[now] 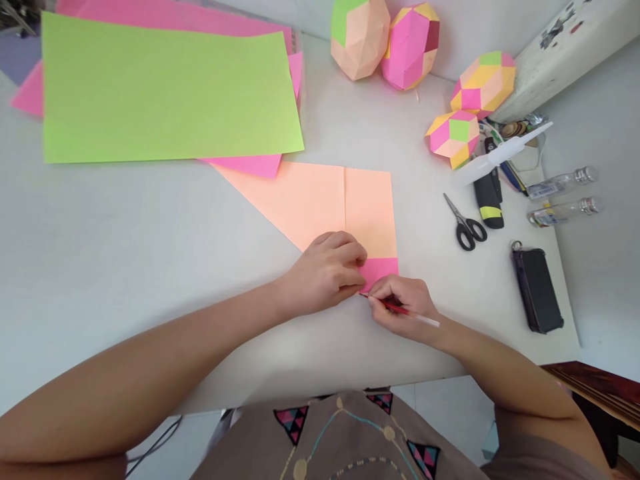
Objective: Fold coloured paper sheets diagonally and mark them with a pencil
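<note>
My right hand (404,303) grips a red pen (397,308), its tip at the lower edge of a small pink paper piece (379,272). My left hand (330,273) has bent fingers pressed together on that pink piece and covers its left part. Beneath it lies a peach paper sheet (370,207) with a vertical line or edge across it. Both hands are close together, near the front of the table, and what lies under the left palm is hidden.
Large green (170,93) and pink sheets (245,165) overlap at the back left. Several faceted paper shapes (360,47) stand at the back. Scissors (467,227), a black-and-yellow tool (489,200), glass bottles (563,183) and a black case (539,290) lie on the right of the white table (125,227).
</note>
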The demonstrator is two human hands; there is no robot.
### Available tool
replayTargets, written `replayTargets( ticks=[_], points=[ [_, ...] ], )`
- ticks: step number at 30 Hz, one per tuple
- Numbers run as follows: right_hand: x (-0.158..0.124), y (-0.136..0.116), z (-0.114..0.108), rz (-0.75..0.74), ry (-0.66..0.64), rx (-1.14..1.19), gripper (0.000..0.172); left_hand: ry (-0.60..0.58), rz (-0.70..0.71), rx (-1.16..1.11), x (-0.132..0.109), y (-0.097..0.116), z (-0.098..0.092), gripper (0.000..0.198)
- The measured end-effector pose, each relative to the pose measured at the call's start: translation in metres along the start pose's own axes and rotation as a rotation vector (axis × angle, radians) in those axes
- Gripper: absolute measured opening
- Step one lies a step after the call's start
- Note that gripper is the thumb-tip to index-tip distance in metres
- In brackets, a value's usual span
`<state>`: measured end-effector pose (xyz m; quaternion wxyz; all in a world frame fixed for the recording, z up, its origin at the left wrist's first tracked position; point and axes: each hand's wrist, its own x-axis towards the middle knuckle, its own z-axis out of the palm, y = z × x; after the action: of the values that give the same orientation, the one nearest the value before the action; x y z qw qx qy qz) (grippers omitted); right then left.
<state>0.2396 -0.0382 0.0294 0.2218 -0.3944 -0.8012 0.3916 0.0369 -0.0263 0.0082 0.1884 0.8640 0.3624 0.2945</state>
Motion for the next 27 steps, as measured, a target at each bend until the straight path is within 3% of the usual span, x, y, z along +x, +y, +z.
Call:
replayTargets(
  ticks=[13, 19, 22, 25, 27],
  points=[
    [0.001, -0.002, -0.003, 0.073, -0.041, 0.073, 0.013, 0.009, 0.002, -0.012, -0.001, -0.001, 0.001, 0.025],
    [0.007, 0.004, -0.013, 0.341, -0.056, 0.527, 0.016, -0.024, -0.022, -0.03, 0.0, -0.001, -0.001, 0.021],
    [0.015, 0.012, -0.021, 0.369, -0.074, 0.779, 0.023, -0.031, -0.024, -0.057, 0.001, -0.002, -0.001, 0.02],
    [0.021, 0.024, -0.031, 0.293, 0.035, 0.837, 0.028, 0.005, -0.063, -0.194, 0.002, -0.003, -0.001, 0.021],
    [0.022, 0.032, -0.036, 0.194, 0.19, 0.712, 0.025, 0.048, -0.094, -0.281, 0.002, -0.002, -0.002, 0.021]
  ],
)
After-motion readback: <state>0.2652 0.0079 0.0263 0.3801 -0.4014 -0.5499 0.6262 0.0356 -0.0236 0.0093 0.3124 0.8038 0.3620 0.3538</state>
